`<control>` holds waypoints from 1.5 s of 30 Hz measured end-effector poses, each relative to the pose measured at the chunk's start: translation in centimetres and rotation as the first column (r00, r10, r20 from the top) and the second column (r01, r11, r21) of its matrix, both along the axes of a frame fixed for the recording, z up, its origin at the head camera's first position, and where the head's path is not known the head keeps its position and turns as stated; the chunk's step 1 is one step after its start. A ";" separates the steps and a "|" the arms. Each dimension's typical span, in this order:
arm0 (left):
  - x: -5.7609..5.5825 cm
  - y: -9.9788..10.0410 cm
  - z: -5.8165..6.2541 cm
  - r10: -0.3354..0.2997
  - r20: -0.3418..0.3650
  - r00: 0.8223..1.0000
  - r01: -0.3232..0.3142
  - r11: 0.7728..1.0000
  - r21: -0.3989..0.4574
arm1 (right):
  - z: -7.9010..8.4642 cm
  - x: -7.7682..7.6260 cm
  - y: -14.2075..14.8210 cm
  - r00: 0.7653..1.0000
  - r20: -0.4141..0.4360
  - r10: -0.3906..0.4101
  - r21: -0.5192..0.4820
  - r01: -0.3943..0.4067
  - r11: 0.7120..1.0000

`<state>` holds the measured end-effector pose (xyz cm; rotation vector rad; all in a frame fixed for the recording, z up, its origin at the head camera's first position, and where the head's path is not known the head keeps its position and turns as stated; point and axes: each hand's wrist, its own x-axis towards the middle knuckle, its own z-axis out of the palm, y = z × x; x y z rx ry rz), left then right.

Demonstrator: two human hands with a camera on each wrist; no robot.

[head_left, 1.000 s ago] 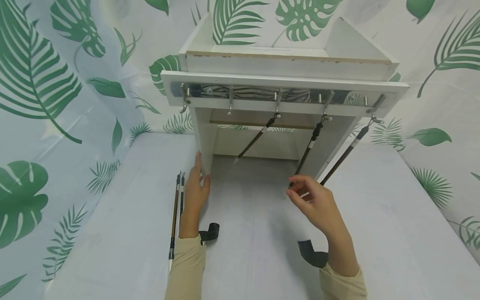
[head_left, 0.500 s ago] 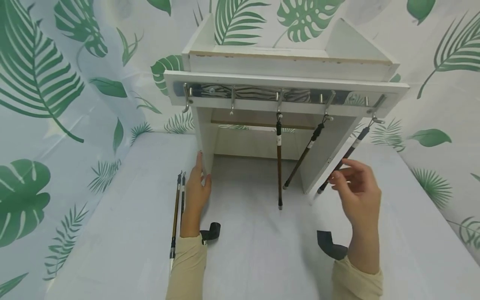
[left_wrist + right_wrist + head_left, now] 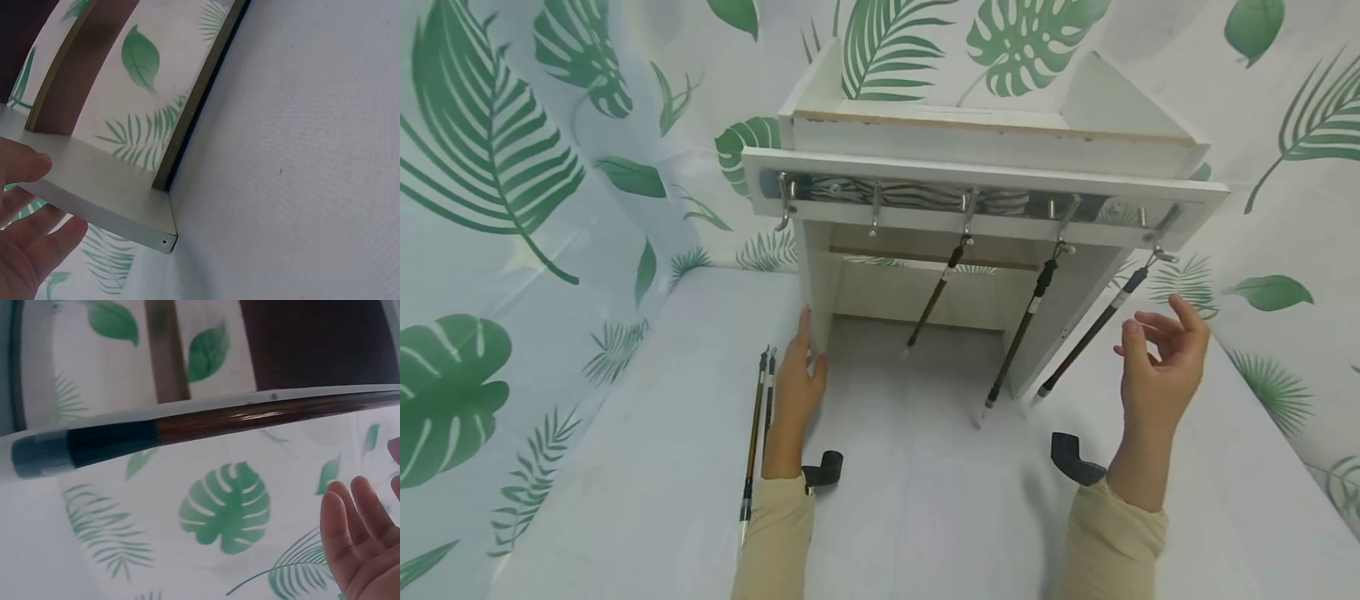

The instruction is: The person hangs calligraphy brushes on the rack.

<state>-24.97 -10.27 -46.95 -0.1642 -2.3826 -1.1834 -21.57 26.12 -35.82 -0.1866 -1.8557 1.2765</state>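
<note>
Three calligraphy brushes with brown handles hang by cord loops from hooks on a white hook rail (image 3: pixel 917 172): one inner brush (image 3: pixel 937 292), one middle brush (image 3: pixel 1019 340) and one outer brush (image 3: pixel 1088 335). Right of the outer brush, my right hand (image 3: pixel 1165 375) is raised with loosely bent fingers, holding nothing. In the right wrist view, a hanging brush (image 3: pixel 225 420) crosses above the fingers, apart from them. My left hand (image 3: pixel 797 387) is at the front edge of the left side panel (image 3: pixel 813 279), fingers extended. In the left wrist view, thumb and fingers lie on either side of this panel (image 3: pixel 103 181).
Two more brushes (image 3: pixel 755 437) lie on the white surface left of my left forearm. Above the rail, the white stand has an open-topped tray (image 3: pixel 1000 142). Its right side panel (image 3: pixel 1071 287) stands behind the outer brush. Leaf-patterned cloth (image 3: pixel 550 275) surrounds everything.
My right hand has moved right and up, away from the middle brush and past the outer one. The hanging brushes have swung. My left hand stays at the panel.
</note>
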 end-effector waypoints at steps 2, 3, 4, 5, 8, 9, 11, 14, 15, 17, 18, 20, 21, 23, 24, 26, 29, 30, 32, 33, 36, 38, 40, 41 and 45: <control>0.1 0.0 -0.2 -0.003 0.014 1.000 0.003 1.000 0.004 | -0.6 -0.1 0.1 0.998 0.068 -0.006 0.020 0.005 1.000; 0.2 0.0 -0.3 -0.005 0.017 1.000 0.005 1.000 0.006 | -0.9 -0.2 0.1 0.995 0.100 -0.005 0.033 0.001 0.999; 0.2 0.0 -0.3 -0.005 0.017 1.000 0.005 1.000 0.007 | -1.2 -0.2 0.1 0.991 0.132 -0.005 0.052 -0.001 0.999; 0.2 0.0 -0.4 -0.007 0.016 1.000 0.007 1.000 0.009 | -1.4 -0.3 0.2 0.986 0.165 -0.008 0.070 -0.004 0.998; 0.2 0.0 -0.7 -0.017 0.004 1.000 0.017 1.000 0.003 | -1.9 -0.4 0.4 0.967 0.256 -0.017 0.100 -0.009 0.995; 0.2 0.1 -0.7 -0.022 0.003 1.000 0.022 1.000 -0.001 | -2.1 -0.4 0.5 0.960 0.281 -0.017 0.107 -0.013 0.994; 0.1 0.1 -0.8 -0.028 0.005 1.000 0.029 1.000 -0.006 | -2.2 -0.6 0.6 0.945 0.326 -0.006 0.114 -0.033 0.993; 0.1 -0.1 -0.7 -0.032 -0.016 0.999 0.032 0.999 -0.032 | -2.4 -0.9 0.7 0.929 0.367 0.041 0.115 -0.089 0.989; 0.2 -0.3 -0.6 -0.022 -0.032 0.999 0.021 0.999 -0.046 | -2.5 -1.0 0.6 0.926 0.371 0.062 0.116 -0.113 0.987; 0.3 -0.8 -0.1 0.003 -0.083 0.997 -0.010 0.996 -0.085 | -2.6 -1.4 0.5 0.923 0.370 0.104 0.121 -0.159 0.980; 0.4 -1.2 0.2 0.018 -0.112 0.993 -0.029 0.994 -0.103 | -2.7 -1.5 0.5 0.923 0.365 0.124 0.124 -0.180 0.976; 0.7 -2.0 0.9 0.046 -0.168 0.985 -0.070 0.988 -0.139 | -2.9 -1.8 0.3 0.921 0.358 0.152 0.140 -0.214 0.967; 1.0 -2.5 1.4 0.056 -0.177 0.983 -0.084 0.985 -0.151 | -2.9 -1.9 0.2 0.920 0.357 0.163 0.149 -0.228 0.962; 1.4 -3.4 2.3 0.068 -0.154 0.986 -0.094 0.981 -0.172 | -3.0 -2.1 0.1 0.915 0.360 0.181 0.157 -0.251 0.955; 1.6 -3.9 2.8 0.073 -0.109 0.991 -0.093 0.978 -0.184 | -3.0 -2.2 0.0 0.911 0.368 0.188 0.159 -0.261 0.952; 2.1 -4.7 3.6 0.080 0.039 0.996 -0.071 0.977 -0.200 | -3.0 -2.3 -0.1 0.902 0.382 0.201 0.156 -0.277 0.948; 2.6 -5.8 4.5 0.082 0.334 0.939 -0.010 0.977 -0.212 | -3.0 -2.5 -0.3 0.896 0.385 0.219 0.147 -0.294 0.945; 2.8 -6.1 4.7 0.083 0.427 0.901 0.010 0.977 -0.211 | -3.0 -2.6 -0.3 0.896 0.384 0.222 0.148 -0.297 0.943; 2.9 -6.6 4.8 0.079 0.564 0.822 0.051 0.976 -0.210 | -3.0 -2.6 -0.4 0.903 0.365 0.226 0.161 -0.300 0.940; 2.9 -6.9 4.7 0.077 0.613 0.786 0.064 0.976 -0.206 | -3.0 -2.7 -0.5 0.906 0.357 0.227 0.168 -0.302 0.939; 3.1 -7.4 4.1 0.092 0.702 0.707 0.070 0.978 -0.198 | -3.1 -2.7 -0.7 0.919 0.326 0.223 0.212 -0.301 0.930; 3.2 -7.7 3.6 0.112 0.722 0.682 0.053 0.978 -0.202 | -3.2 -2.8 -1.0 0.926 0.304 0.223 0.246 -0.302 0.921; 3.3 -8.0 3.1 0.135 0.732 0.668 0.035 0.977 -0.212 | -3.3 -2.9 -1.3 0.932 0.288 0.222 0.270 -0.302 0.914; 3.3 -8.1 2.9 0.147 0.733 0.665 0.028 0.975 -0.222 | -3.3 -3.0 -1.4 0.934 0.279 0.223 0.279 -0.301 0.912; 3.5 -8.5 1.9 0.182 0.736 0.652 0.009 0.969 -0.248 | -3.5 -3.1 -1.8 0.944 0.258 0.205 0.300 -0.281 0.912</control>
